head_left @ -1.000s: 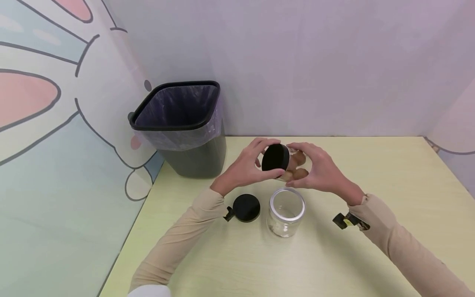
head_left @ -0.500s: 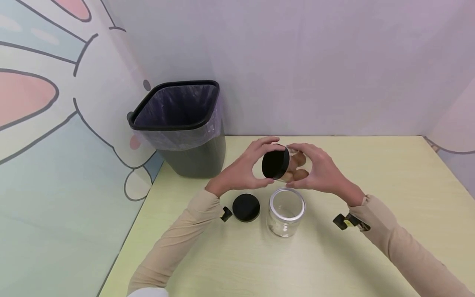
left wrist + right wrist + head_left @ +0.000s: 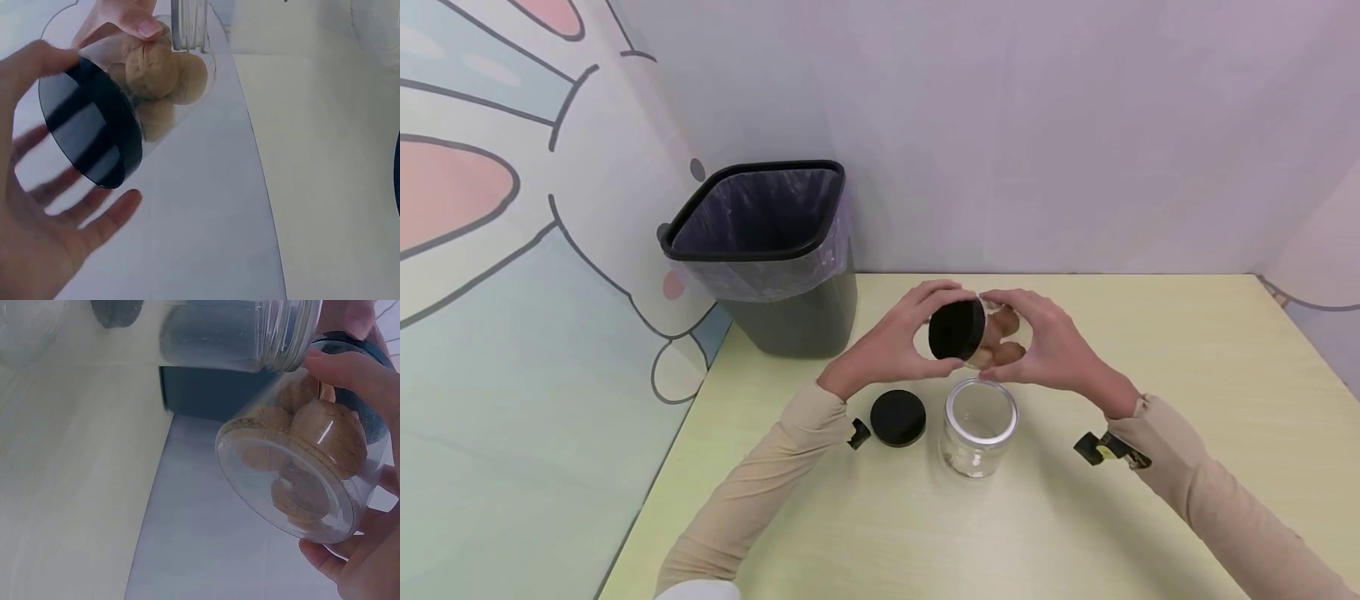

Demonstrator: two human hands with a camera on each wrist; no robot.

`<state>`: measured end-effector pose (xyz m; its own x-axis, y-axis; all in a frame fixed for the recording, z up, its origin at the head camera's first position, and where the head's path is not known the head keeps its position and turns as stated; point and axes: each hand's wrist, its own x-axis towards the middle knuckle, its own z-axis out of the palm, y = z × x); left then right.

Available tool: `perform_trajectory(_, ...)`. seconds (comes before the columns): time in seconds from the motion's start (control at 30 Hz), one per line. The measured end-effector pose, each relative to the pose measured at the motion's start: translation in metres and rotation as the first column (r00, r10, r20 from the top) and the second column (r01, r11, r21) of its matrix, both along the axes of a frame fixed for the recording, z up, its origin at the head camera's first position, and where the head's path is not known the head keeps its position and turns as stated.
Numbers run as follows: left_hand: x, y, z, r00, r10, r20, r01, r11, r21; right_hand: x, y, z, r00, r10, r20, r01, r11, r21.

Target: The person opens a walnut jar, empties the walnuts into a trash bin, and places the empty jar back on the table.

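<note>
A clear jar point(image 3: 281, 481) with brown, round, walnut-like pieces point(image 3: 329, 434) inside is held tilted above the table, its black lid point(image 3: 957, 330) facing left. My right hand point(image 3: 1051, 340) grips the jar's body, thumb on one side and fingers on the other. Around the lid's rim curl the thumb and fingers of my left hand point(image 3: 901, 337); in the left wrist view the thumb lies on the lid's edge and the other fingers spread along the far side. Just below stands a second clear jar point(image 3: 976, 462), upright and uncovered, nothing brown in it.
Left of the uncovered jar, a second black lid point(image 3: 898, 418) lies flat on the pale wooden table point(image 3: 1180, 358). At the back left stands a grey bin point(image 3: 797, 321) with a plastic liner. Walls border the table behind and to the left.
My left hand has shifted its hold on the lid: the thumb moved off the lid's face to its lower edge, and the fingers resettled on top. The right hand and jar stay nearly still.
</note>
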<state>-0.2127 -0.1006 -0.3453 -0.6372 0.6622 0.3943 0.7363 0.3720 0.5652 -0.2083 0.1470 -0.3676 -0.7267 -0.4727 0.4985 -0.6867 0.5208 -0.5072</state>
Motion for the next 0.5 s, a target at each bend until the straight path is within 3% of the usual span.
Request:
perform_trajectory(0.13,-0.0010,0.0034,-0.0013,0.986,0.142,0.083,-0.144,0.989,0.015,-0.0001,-0.0003,0.0002,1.000,0.002,0.002,-0.002,1.000,0.003)
perform_trajectory(0.27,-0.0011,0.0060,-0.0021,0.972,0.208,0.105,-0.209,0.978,-0.003,-0.0001,-0.0004,0.0004,1.000,0.001,0.002,-0.001,1.000,0.009)
perform_trajectory(0.37,-0.0007,0.0059,-0.0011,0.974,0.203,0.103,-0.202,0.979,-0.016,-0.0003,0.0004,0.0003,1.000,-0.005,-0.003,0.005,1.000,0.008)
perform_trajectory(0.5,-0.0005,0.0023,0.0023,0.992,0.106,0.066,-0.106,0.994,-0.008,-0.0004,0.0022,0.0003,1.000,-0.006,-0.008,0.006,1.000,0.011)
